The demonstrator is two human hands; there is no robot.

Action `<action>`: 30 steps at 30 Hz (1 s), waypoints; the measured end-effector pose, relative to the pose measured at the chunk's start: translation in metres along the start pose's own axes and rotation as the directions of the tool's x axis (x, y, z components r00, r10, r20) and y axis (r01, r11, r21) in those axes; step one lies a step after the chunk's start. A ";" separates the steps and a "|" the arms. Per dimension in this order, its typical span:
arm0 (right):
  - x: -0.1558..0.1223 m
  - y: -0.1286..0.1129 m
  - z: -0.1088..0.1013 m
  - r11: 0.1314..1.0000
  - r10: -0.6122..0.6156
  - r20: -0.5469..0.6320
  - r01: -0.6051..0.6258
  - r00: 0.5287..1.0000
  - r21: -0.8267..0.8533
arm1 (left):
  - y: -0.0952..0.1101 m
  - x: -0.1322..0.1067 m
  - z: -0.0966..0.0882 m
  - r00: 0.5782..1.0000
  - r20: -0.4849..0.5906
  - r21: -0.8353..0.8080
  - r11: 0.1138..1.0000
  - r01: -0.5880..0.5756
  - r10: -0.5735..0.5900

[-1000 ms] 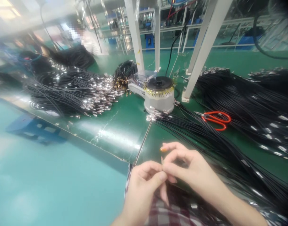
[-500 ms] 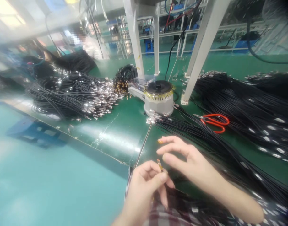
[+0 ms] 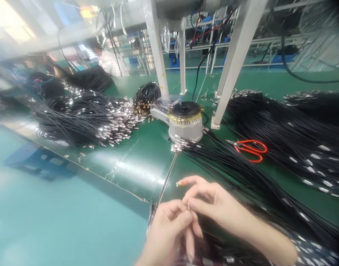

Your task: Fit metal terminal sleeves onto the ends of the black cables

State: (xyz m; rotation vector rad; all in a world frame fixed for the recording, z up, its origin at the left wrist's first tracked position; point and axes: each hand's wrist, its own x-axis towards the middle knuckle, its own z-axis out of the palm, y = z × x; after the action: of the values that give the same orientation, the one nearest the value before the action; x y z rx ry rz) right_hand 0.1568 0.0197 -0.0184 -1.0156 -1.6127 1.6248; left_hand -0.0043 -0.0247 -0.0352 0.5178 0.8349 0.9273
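At the lower middle, my left hand (image 3: 173, 225) is closed, thumb and fingers pinching the small end of a black cable; only a sliver of the cable end (image 3: 189, 207) shows between the fingers. My right hand (image 3: 213, 197) meets it there, its thumb and a finger closed round that same tip. One finger of the right hand sticks out to the left, with a bit of amber tape (image 3: 180, 183) on its fingertip. Dark cables lie below the hands, mostly hidden by them and blurred.
Beyond my hands stands a white round tape dispenser (image 3: 185, 127) with yellow strips round its top. Red-handled scissors (image 3: 251, 149) lie to the right. Cable bundles cover the left (image 3: 83, 114) and right (image 3: 285, 133) of the green table. White posts (image 3: 230, 74) rise behind; people sit far left.
My right hand has come down and left, its thumb and finger closing on the cable end in my left hand. The tape-tipped finger stays extended. The cable end is now mostly covered.
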 end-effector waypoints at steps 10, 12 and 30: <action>0.026 0.029 -0.060 0.319 -0.368 -0.186 -0.065 0.911 -0.946 | -0.028 -0.001 -0.029 0.956 -0.220 0.322 0.940 -0.116 0.193; 0.028 0.034 -0.058 0.288 -0.385 -0.157 -0.044 0.910 -0.957 | -0.031 -0.003 -0.031 0.935 -0.267 0.346 0.928 -0.134 0.235; -0.043 0.044 -0.016 0.438 -0.529 -0.049 0.223 0.847 -0.871 | 0.036 -0.009 -0.019 0.844 -0.359 0.384 0.888 -0.254 0.397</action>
State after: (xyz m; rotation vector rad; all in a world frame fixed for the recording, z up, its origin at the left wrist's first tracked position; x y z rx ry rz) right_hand 0.1963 -0.0111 -0.0577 -1.1377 -2.2201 0.2310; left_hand -0.0402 -0.0134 -0.0177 0.7751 1.3443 1.2595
